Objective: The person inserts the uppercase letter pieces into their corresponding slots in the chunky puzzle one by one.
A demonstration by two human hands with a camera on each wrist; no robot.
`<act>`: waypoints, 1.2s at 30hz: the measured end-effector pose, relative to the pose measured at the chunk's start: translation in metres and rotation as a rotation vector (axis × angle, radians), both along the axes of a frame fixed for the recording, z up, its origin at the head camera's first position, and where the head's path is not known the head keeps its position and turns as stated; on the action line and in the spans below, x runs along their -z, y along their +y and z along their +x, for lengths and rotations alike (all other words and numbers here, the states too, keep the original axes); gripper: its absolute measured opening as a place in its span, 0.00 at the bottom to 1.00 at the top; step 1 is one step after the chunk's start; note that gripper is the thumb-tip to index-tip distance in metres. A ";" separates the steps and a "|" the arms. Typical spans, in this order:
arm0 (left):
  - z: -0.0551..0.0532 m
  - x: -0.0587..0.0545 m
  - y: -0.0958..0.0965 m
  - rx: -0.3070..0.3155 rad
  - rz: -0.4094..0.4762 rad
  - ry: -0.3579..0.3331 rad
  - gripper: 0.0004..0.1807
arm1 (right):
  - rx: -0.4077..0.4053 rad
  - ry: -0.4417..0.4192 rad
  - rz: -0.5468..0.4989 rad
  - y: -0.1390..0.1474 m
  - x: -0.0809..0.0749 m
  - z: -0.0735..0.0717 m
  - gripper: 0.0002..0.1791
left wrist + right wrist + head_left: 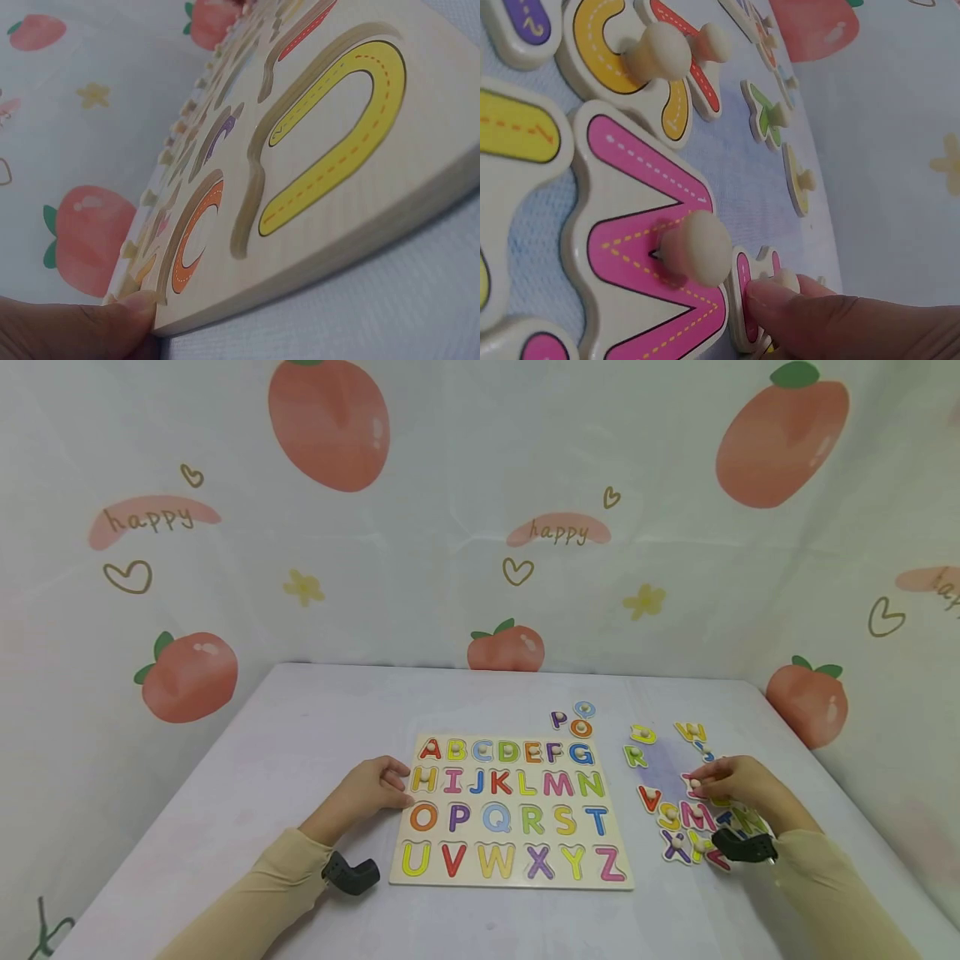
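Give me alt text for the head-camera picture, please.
A person's right hand pinches a pink letter piece among scattered letters, while the left hand touches an alphabet board beside them. A fruit-patterned backdrop stands behind.

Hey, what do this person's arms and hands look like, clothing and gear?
The left sleeve and right sleeve are long, plain beige. A black left wrist device and right wrist device sit by the cuffs. The left hand and right hand are gloveless.

Left grip (363, 793) loosely curved, right grip (746, 787) pinched, forearms (255, 885) angled inward.
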State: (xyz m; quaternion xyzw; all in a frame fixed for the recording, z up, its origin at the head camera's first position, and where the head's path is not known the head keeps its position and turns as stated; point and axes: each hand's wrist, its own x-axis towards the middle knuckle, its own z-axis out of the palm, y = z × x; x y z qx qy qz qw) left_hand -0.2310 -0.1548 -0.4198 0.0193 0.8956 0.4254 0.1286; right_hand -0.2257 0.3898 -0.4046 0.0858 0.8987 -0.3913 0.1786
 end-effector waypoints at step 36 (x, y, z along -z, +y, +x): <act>0.000 -0.003 0.000 -0.003 -0.003 -0.010 0.26 | -0.322 0.255 -0.140 -0.244 -0.033 -0.039 0.07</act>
